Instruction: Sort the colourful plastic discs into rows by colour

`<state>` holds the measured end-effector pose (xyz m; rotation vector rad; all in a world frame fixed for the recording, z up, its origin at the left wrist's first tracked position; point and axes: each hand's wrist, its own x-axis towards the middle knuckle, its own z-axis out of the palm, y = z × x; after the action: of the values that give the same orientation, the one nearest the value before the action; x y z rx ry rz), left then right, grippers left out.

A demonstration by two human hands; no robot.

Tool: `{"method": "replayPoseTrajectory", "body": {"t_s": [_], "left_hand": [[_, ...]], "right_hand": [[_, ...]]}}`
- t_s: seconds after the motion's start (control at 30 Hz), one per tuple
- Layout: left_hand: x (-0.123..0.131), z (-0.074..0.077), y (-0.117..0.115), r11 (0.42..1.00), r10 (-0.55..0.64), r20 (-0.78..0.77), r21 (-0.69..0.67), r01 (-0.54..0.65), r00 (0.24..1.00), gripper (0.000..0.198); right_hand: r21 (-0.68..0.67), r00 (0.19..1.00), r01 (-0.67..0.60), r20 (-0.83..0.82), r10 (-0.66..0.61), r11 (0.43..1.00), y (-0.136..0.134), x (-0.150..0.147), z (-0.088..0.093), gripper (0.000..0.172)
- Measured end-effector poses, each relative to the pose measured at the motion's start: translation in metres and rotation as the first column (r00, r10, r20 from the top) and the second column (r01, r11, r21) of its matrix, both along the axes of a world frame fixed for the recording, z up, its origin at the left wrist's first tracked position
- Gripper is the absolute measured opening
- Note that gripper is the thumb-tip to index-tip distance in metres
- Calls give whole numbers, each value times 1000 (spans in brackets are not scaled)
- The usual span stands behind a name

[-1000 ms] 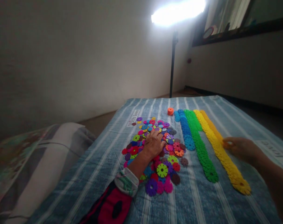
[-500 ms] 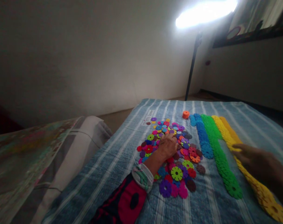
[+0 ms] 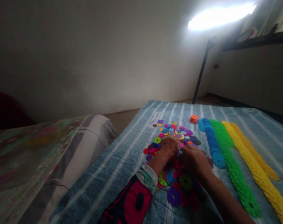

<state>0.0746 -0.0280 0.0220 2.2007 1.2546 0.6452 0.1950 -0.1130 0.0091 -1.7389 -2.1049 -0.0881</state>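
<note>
A mixed heap of colourful notched plastic discs (image 3: 174, 196) lies on a striped blue cloth. My left hand (image 3: 170, 145) rests in the upper part of the heap, its fingers curled down among the pieces. Close to its right, my right hand (image 3: 194, 160) also reaches into the heap, with fingers bent together and their tips hidden. Whatever either hand pinches cannot be made out. Overlapping same-coloured discs form rows on the right: a blue row (image 3: 211, 140), a green row (image 3: 234, 172), a yellow row (image 3: 251, 158) and a shorter orange-yellow row (image 3: 260, 158).
A small orange stack of discs (image 3: 194, 118) stands beyond the blue row. Behind the cloth-covered surface (image 3: 113, 177) rises a lit lamp (image 3: 222, 17) on a dark pole. At left is another surface with a patterned cover (image 3: 34, 155).
My right hand has moved left from the yellow row into the mixed heap, beside my left hand. The left hand stays in the heap. The camera view has shifted slightly.
</note>
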Motion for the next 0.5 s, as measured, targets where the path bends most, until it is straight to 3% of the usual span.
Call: {"method": "replayPoseTrajectory", "body": {"t_s": [0.2, 0.5], "left_hand": [[-15, -6, 11, 968, 143, -262, 236, -80, 955, 16], [-16, -18, 22, 951, 234, -157, 242, -192, 959, 23]], "right_hand": [[-25, 996, -28, 86, 30, 999, 3, -6, -10, 21], [-53, 995, -48, 88, 52, 997, 2, -10, -10, 19]]}}
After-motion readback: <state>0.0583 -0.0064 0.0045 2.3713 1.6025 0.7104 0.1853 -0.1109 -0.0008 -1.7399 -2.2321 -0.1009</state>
